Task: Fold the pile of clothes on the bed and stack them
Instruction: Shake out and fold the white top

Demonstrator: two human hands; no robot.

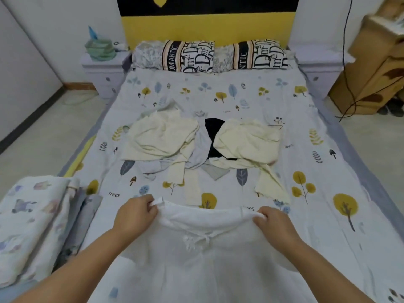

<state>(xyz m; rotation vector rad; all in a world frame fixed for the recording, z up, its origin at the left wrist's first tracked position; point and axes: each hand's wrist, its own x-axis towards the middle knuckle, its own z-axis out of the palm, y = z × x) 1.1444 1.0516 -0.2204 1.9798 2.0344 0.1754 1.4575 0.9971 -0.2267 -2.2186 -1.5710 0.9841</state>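
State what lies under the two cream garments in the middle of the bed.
Between and below the cream garments show a black garment, pale grey cloth and a grey piece, all on the printed bedsheet. How far these reach beneath, or whether more lies hidden, cannot be seen.

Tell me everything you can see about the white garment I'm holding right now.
The white garment is a thin, slightly textured fabric, plain white, with a small drawstring bow near the middle below its top edge. It lies spread across the near end of the bed, over the patterned sheet. The left hand pinches the top edge at one corner and the right hand pinches the other, each grip bunching the cloth and stretching the edge between them. Its lower part runs out of view. The clothes pile lies apart, farther up.
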